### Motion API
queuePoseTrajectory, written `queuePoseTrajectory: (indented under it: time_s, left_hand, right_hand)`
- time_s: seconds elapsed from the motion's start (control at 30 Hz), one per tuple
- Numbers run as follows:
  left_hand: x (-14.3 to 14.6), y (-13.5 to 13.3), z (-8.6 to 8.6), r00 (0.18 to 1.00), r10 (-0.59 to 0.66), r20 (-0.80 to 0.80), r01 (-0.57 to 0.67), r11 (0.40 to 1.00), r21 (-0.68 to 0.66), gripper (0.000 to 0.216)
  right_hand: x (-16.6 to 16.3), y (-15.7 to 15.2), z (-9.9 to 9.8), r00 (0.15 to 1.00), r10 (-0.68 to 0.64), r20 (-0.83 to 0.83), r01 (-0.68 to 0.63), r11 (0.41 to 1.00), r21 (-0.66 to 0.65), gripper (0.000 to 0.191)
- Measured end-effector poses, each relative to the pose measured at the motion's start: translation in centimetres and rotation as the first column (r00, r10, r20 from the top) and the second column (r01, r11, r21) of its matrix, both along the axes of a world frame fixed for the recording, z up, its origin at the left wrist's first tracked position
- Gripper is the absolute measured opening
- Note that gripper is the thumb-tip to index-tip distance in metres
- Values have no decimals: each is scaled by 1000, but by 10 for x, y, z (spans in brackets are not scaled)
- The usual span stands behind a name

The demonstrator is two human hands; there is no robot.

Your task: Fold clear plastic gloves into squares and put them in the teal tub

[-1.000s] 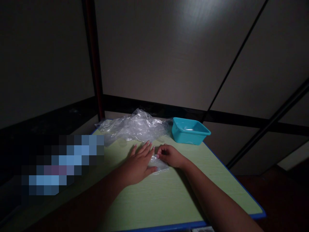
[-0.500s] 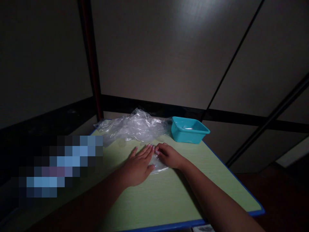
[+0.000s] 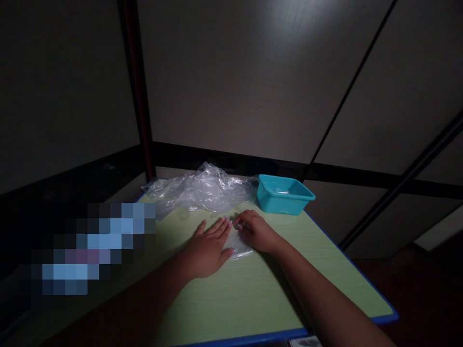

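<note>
A small clear plastic bag (image 3: 241, 249) lies flat on the green tabletop, partly hidden under my hands. My left hand (image 3: 211, 246) is spread palm down over its left side, fingers stretched forward and thumb out to the right. At the bag's upper right, my right hand (image 3: 257, 231) is curled, with thumb and bent fingers close together in a pinch at the plastic. What exactly sits between those fingertips is too small to make out clearly.
Behind my hands lies a crumpled heap of clear plastic (image 3: 206, 190). A turquoise plastic basket (image 3: 284, 205) stands at the back right, near the edge of the blue-rimmed table (image 3: 231, 308). Dark panelled walls rise behind. A blurred-out patch covers the left side.
My right hand's fingers have shifted slightly up and right, and the fingertips have loosened a little. My left hand stays flat in nearly the same place.
</note>
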State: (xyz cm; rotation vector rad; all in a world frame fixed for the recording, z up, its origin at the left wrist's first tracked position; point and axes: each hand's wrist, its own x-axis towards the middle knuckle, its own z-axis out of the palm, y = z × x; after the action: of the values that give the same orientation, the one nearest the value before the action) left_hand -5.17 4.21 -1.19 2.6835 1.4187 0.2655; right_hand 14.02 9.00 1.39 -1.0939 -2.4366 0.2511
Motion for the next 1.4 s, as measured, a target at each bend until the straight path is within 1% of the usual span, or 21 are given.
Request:
queuePoseTrajectory:
  time_s: [0.07,0.13,0.23,0.3,0.37,0.43,0.53,0.63,0.73,1.0,1.17,1.23,1.33,1.4]
  left_hand:
    - [0,0,0,1000,3,6,-3,1000,6,62]
    - [0,-1,1,1000,5,9,-5,1000,2,62]
    - [0,-2,4,1000,-7,14,7,1000,-7,58]
    - [0,-3,6,1000,-7,14,7,1000,-3,57]
    - [1,-4,7,1000,-3,4,3,1000,-2,59]
    - [1,-5,7,1000,1,-5,-1,1000,-6,61]
    - [0,-5,7,1000,8,-10,-8,1000,-8,62]
    - [0,-4,6,1000,5,-22,-5,1000,-10,64]
    - [-1,-4,5,1000,3,-20,-3,1000,-7,64]
    - [-3,-9,9,998,47,35,-46,998,-37,70]
    - [-10,-8,11,994,108,13,-106,990,-92,80]
    - [-13,-6,12,990,139,0,-138,984,-108,81]
    - [-14,-3,15,984,178,26,-176,982,-67,74]
    - [-9,-4,18,983,168,74,-170,985,11,69]
  right_hand:
    - [-1,-5,2,999,-51,-3,51,999,-5,29]
    - [-5,-13,4,999,-53,11,54,997,-51,43]
    - [-15,-30,7,994,40,98,-24,988,-151,55]
    - [-23,-41,9,982,106,155,-76,979,-187,57]
    - [-29,-49,8,970,133,205,-91,975,-202,58]
    - [-32,-52,5,963,120,241,-72,978,-197,59]
    - [-32,-53,0,961,62,268,-23,988,-150,59]
    - [-29,-53,-5,955,9,295,21,995,-96,61]
    - [-23,-54,-7,940,-28,340,55,996,-69,62]
    - [-7,-55,-9,908,-97,408,128,990,-50,66]
    - [-10,-59,-6,900,-116,421,142,989,-31,74]
    - [-12,-60,-4,897,-126,424,154,987,-34,77]
    - [-14,-61,-3,899,-140,415,172,984,-39,82]
    - [-13,-61,-5,904,-152,400,180,983,-34,87]
